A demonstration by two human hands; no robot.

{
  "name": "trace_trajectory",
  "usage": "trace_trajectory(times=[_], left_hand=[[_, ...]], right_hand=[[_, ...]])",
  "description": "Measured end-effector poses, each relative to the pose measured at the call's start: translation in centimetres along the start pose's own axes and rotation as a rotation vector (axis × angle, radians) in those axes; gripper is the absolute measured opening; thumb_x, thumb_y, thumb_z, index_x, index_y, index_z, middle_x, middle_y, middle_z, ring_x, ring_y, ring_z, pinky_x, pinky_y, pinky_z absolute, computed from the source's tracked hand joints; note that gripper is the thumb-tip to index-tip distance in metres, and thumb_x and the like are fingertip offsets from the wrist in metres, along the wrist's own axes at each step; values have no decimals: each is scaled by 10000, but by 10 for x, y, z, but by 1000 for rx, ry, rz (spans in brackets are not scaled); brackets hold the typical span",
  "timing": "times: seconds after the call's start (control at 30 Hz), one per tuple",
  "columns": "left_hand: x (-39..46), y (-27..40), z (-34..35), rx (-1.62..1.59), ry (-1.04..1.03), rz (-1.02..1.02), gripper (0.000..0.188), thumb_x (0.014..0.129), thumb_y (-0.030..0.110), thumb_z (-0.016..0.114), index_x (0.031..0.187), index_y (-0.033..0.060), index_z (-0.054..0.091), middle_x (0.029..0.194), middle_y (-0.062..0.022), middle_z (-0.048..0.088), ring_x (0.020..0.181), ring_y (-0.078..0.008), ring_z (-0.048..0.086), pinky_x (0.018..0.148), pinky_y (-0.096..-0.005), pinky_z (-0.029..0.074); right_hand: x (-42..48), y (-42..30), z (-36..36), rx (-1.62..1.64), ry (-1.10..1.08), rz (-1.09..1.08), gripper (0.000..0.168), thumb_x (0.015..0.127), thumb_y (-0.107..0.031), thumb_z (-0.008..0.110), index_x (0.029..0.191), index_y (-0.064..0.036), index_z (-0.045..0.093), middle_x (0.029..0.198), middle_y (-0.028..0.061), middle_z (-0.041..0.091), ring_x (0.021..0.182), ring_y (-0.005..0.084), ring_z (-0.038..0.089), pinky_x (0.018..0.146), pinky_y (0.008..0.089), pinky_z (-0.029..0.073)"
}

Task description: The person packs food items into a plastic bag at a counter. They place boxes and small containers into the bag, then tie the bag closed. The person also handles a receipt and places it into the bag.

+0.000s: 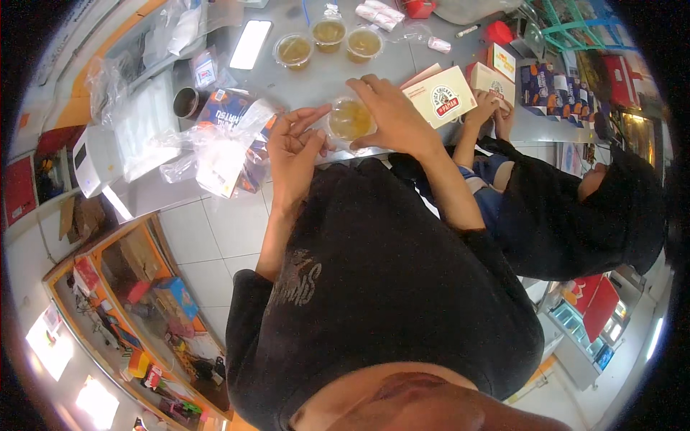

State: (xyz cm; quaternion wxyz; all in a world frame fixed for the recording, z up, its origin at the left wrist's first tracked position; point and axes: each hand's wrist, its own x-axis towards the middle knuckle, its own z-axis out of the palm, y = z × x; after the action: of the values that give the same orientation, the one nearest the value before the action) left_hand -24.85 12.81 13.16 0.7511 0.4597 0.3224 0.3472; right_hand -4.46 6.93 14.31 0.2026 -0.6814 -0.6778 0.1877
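A clear plastic bowl of yellowish liquid (349, 119) stands near the table's front edge, between my hands. Around its right side curves my right hand (396, 116), thumb at the near rim and fingers spread past the far rim; contact is hard to make out. My left hand (296, 137) is at the bowl's left side, index finger stretched towards the rim and the other fingers curled near the thumb. Whether something small is pinched there cannot be seen. Behind are three similar filled bowls, one nearest the middle (329, 33), another to its left (294, 51) and one right (364, 44).
At left lie a plastic-wrapped dark box (223, 116), a metal cup (186, 102) and a phone (251, 44). A printed cream carton (439, 97) stands right of my hand. Close by, a co-worker's hands (493, 110) hold another carton (490, 81). White-and-red rolls (380, 14) lie behind.
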Motion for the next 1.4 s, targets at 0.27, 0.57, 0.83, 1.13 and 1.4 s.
trace_trajectory(times=[0.27,0.57,0.83,1.13,1.4], left_hand=[[7,12,-5,282,40,-33,338,859,-63,610,1180,-75,507,1160,-220,646,668,-127,641,591,-237,514],[25,40,0,575,-19,-62,248,845,-41,658,1076,-75,575,921,-143,707,637,-91,631,558,-226,514],[23,44,15,426,-21,94,276,855,-64,655,1107,-50,542,967,-140,710,638,-69,613,586,-204,509],[20,50,29,391,-8,166,300,836,-91,652,1113,-50,544,999,-138,709,752,-76,635,683,-202,499],[17,51,21,421,-55,185,381,796,-110,642,1149,-26,526,1110,-123,710,860,-104,649,754,-236,454]], right_hand=[[-18,39,-2,96,-57,298,550,679,-224,821,1127,8,601,881,173,656,837,333,642,771,399,514],[-12,33,-12,282,186,354,258,751,-149,742,924,26,662,767,128,666,696,188,633,673,332,511],[-17,20,-14,380,263,337,167,835,-117,686,916,25,653,747,103,650,689,156,617,661,294,499],[-13,-7,-16,976,298,241,224,907,-42,623,1113,38,585,812,23,607,751,87,583,701,242,482],[-4,-37,0,642,311,-7,595,789,-2,700,1334,-48,467,837,39,548,776,123,569,750,266,486]])
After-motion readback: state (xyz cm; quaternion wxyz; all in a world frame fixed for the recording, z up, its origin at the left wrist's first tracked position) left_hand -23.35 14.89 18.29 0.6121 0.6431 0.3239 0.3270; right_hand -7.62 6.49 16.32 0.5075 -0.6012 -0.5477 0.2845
